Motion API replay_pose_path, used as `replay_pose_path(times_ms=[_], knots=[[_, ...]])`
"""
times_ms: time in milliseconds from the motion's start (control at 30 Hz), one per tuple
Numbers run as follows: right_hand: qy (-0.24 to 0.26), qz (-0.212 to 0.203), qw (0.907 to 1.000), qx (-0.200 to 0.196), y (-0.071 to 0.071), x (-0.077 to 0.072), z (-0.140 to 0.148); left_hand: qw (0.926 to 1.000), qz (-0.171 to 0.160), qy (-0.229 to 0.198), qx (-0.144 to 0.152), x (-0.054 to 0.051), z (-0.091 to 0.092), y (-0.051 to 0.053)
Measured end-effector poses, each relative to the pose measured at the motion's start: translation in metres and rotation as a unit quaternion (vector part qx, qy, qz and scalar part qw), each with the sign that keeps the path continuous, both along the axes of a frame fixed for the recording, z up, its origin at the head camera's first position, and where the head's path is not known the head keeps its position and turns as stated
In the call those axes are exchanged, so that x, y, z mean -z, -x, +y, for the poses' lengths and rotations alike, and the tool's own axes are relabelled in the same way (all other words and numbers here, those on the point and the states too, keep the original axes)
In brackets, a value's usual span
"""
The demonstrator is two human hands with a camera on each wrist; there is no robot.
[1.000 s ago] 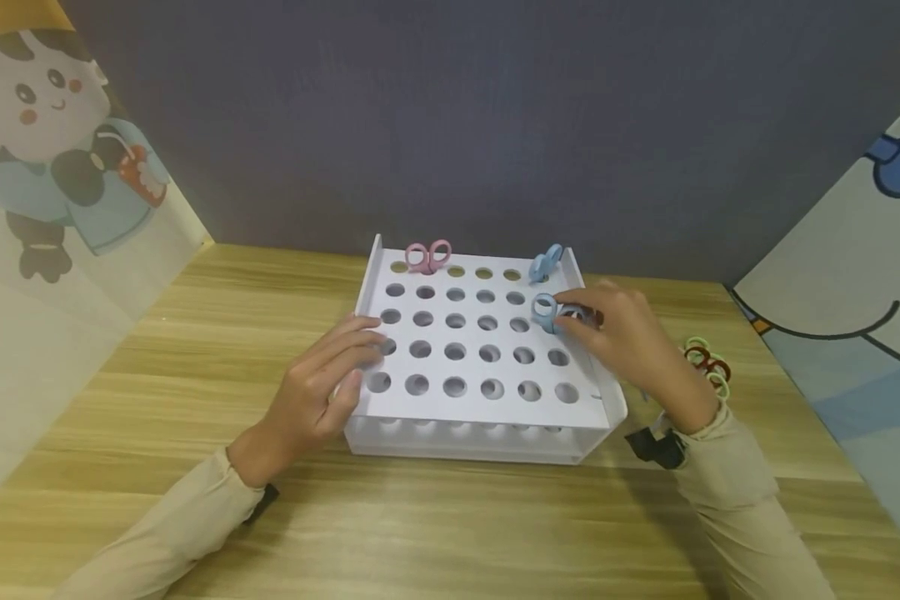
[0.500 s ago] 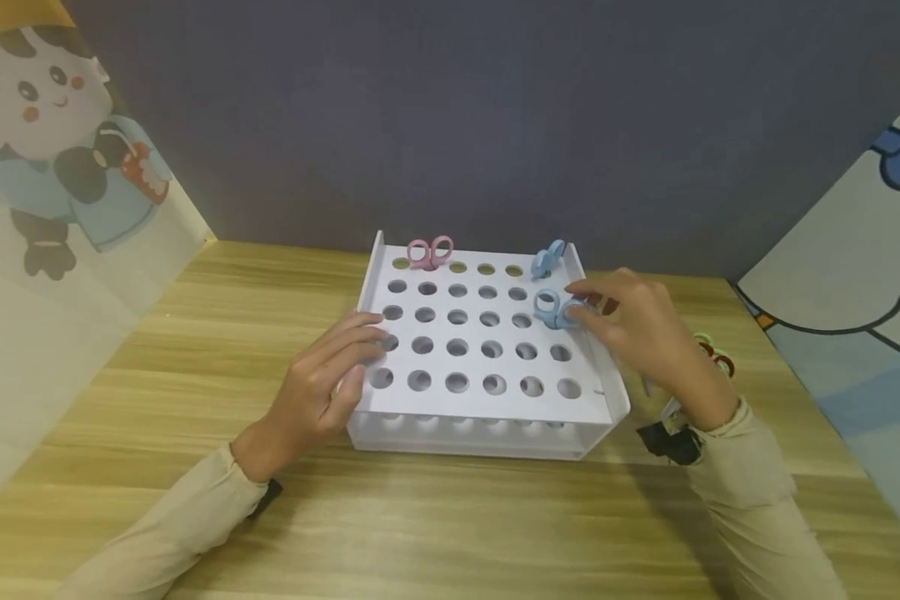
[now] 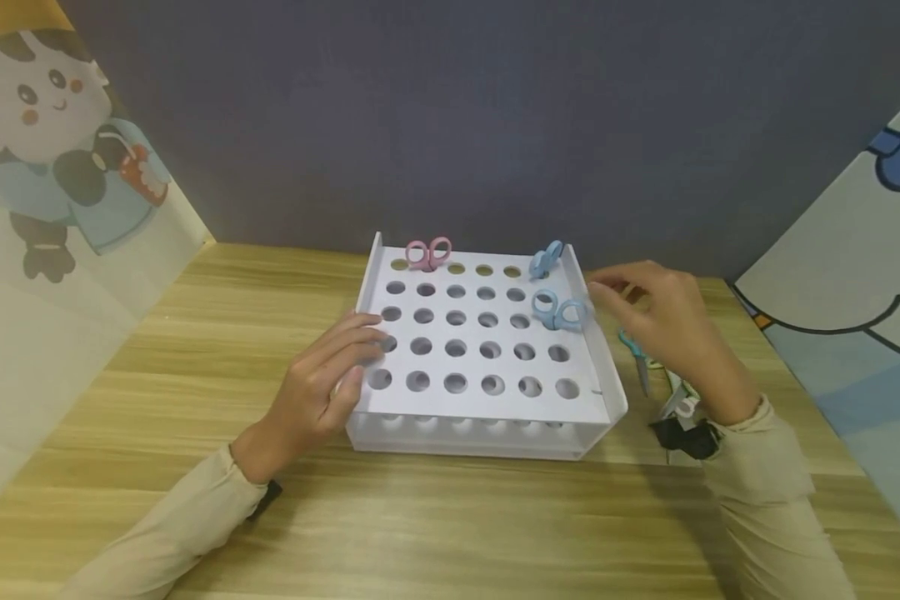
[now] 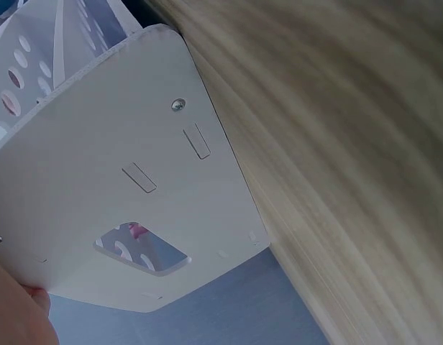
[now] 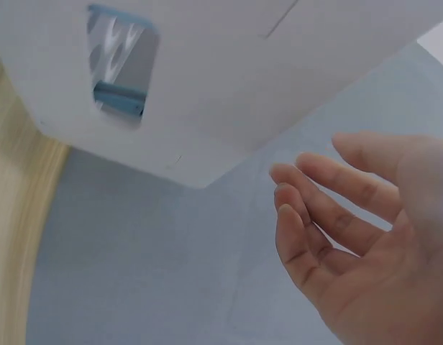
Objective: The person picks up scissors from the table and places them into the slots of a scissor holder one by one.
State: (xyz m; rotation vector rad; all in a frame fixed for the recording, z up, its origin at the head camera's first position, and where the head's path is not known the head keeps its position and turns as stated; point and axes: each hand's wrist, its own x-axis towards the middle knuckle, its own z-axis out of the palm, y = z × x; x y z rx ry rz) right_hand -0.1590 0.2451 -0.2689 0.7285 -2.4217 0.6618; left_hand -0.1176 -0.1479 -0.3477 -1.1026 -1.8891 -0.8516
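Steadying the white rack (image 3: 437, 364) with the left hand (image 3: 318, 379) laid across its left edge looks like sound practice, since a light rack could shift if a handle snags. The nearer blue scissors (image 3: 552, 320) stand in the rack's right-hand column, rings upward, a little in front of the other blue scissors (image 3: 540, 265) in the back right corner. The right hand (image 3: 660, 325) is just beside the right side wall, its fingers loosely curved, thumb apart from them, with nothing held; the left fingers lie fairly straight over the edge, pressing or resting rather than grasping. To do this well, I would keep the right fingertips clear of the near ring, which sits close to that wall, and check that the blades hang straight down rather than leaning. Any pair lifted from the desk (image 3: 420, 517), such as the teal scissors (image 3: 632, 347), would best be taken by the handles. How deep the blades sit cannot be told from above, and the rings cover part of the hole behind. The right wrist and its black strap (image 3: 686, 439) hide part of the pile, including some white-handled scissors (image 3: 687, 407). A pink patch (image 4: 138, 230) through the left wall's opening is too small to identify.
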Motion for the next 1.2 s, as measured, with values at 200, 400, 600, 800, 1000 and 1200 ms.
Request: replay_pose_path(times_ms=[200,400,600,800,1000,1200], knots=[[-0.005,-0.022,0.9996,0.019,0.007,0.005,0.011,1.0000,0.000,0.002,-0.002,0.001,-0.001,0.000],[-0.025,-0.045,0.9982,0.030,0.017,0.014,0.024,1.0000,0.000,0.002,-0.002,0.000,0.000,0.000],[-0.039,-0.076,0.9954,0.044,0.028,0.027,0.038,1.0000,0.001,0.000,-0.001,0.001,0.000,0.000],[-0.051,-0.110,0.9907,0.061,0.037,0.039,0.051,1.0000,0.002,-0.001,0.002,0.000,0.000,0.001],[-0.068,-0.160,0.9818,0.077,0.042,0.049,0.062,1.0000,0.005,-0.002,0.002,0.001,0.000,0.001],[-0.083,-0.205,0.9714,0.086,0.046,0.056,0.069,1.0000,0.005,-0.002,0.002,0.002,0.000,0.001]])
